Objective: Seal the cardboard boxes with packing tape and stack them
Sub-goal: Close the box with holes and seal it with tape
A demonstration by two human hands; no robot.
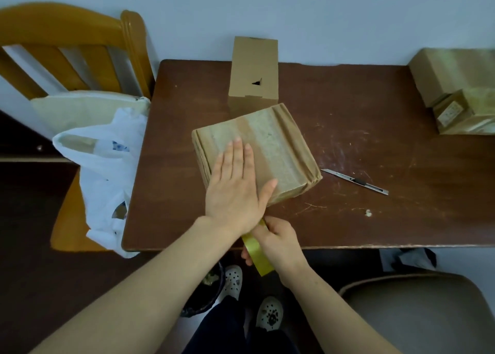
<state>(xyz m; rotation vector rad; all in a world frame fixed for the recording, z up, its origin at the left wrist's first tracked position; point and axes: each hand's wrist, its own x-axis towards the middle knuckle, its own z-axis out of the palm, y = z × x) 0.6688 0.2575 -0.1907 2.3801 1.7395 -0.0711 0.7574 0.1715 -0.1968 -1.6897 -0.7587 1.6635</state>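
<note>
Head view, looking down at a brown desk (348, 128). A flat cardboard box (273, 144), its top covered in strips of packing tape, lies near the middle of the desk, turned at an angle. The left hand (235, 190) rests flat on the box's near-left part, fingers spread and palm down, thumb pointing right along the near edge. Just below it, at the desk's near edge, the right hand (276, 242) is closed around a roll of yellowish tape (258, 254), held on edge. The left wrist crosses over the roll's upper part, so whether tape runs from the roll to the box cannot be told.

Behind the flat box, touching its far side, stands a taller upright cardboard box (253, 72) against the wall. At the desk's far right corner sit more taped boxes (460, 91), well apart from the hands. A utility knife (356, 181) lies on the desk just right of the flat box. Left of the desk, a white plastic bag (104, 171) rests on a wooden chair (69, 48).
</note>
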